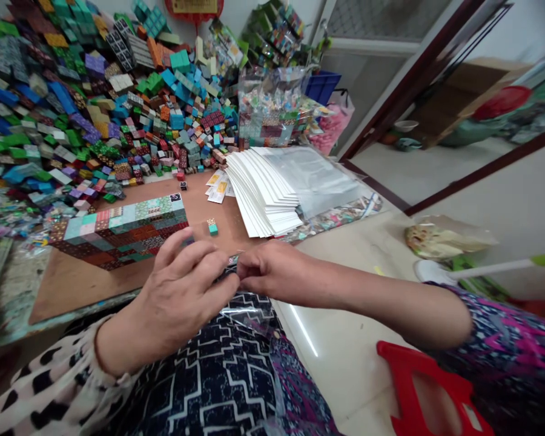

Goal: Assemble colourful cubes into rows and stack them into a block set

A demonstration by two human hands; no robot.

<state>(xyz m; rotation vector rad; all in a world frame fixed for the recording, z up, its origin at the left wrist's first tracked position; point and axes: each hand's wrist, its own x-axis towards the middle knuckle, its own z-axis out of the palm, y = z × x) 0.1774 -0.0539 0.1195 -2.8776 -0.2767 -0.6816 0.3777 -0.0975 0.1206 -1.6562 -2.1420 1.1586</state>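
My left hand (181, 290) and my right hand (272, 275) meet at the table's front edge, just above the lap. Both have curled fingers, with thumb and forefinger pinched together. Beneath them shows clear plastic (249, 318), apparently a thin bag hanging from the fingertips. A small patterned bit (233, 259) shows between the hands; its kind is hidden by the fingers. Left of my left hand stands a long wall of patterned cubes (127, 233), packed tightly together. Beyond the hands lies a small teal block with a speckled top (212, 227).
Heaped colourful blocks (163, 109) cover the table's back and left. White sheets (263, 194) and clear plastic sleeves (315, 175) lie right of centre. Small printed cards (218, 188) rest beside them. A red plastic stool (404, 369) stands on the floor at right.
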